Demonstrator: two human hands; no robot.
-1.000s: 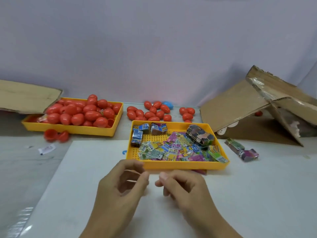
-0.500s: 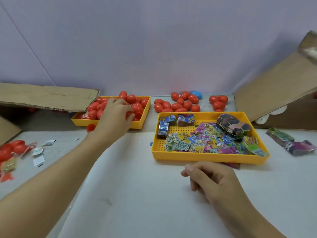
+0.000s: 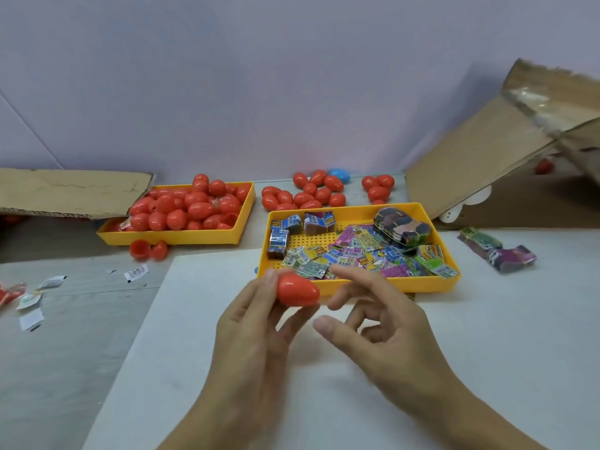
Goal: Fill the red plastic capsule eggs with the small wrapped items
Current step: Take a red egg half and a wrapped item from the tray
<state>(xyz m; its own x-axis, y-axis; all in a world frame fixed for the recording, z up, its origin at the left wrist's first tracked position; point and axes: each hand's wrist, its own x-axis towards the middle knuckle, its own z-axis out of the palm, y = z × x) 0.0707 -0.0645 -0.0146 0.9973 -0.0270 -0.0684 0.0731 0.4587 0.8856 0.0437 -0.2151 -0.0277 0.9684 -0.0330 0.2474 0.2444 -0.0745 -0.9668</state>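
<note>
My left hand [image 3: 250,323] pinches the closed red capsule egg [image 3: 297,291], long axis pointing to 3 o'clock, toward my open right hand [image 3: 373,329] just beside it.

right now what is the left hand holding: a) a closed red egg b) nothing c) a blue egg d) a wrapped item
a: the left hand pinches a closed red egg in front of the tray, while the right hand is open and holds nothing.

One head-worn camera looks forward and down, close above the tabletop [image 3: 487,336]. A wall [image 3: 292,76] rises behind the tabletop's far edge.
</note>
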